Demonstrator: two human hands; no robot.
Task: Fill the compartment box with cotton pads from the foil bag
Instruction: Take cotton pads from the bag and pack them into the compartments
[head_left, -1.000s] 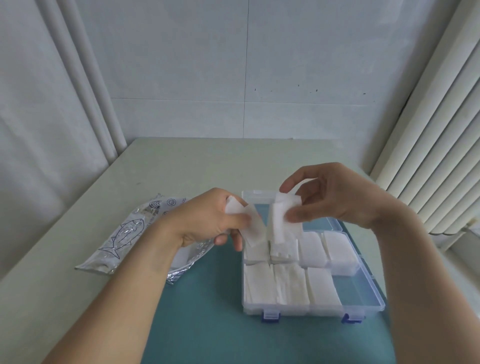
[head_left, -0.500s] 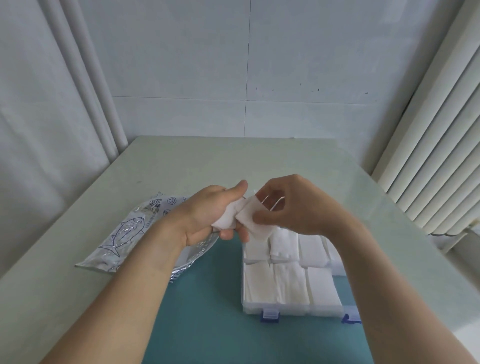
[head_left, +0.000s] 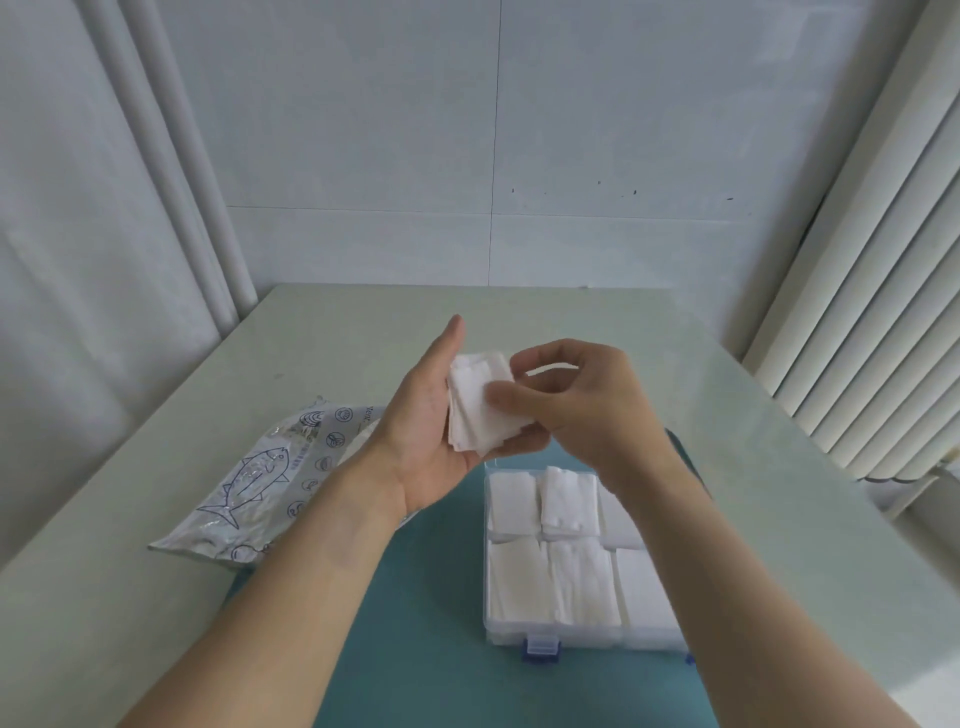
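Hands that held one cotton wad each a second ago have come together above the table: the left hand (head_left: 431, 441) now lies open, palm up, cradling a small stack of cotton pads (head_left: 480, 405), while the right hand (head_left: 576, 400) pinches it with thumb and fingers, likely squaring it for a compartment. White, soft and slightly fanned, the stack hovers above the compartment box (head_left: 571, 639), whose visible cells look full, with the foil bag (head_left: 260, 483) lying left.
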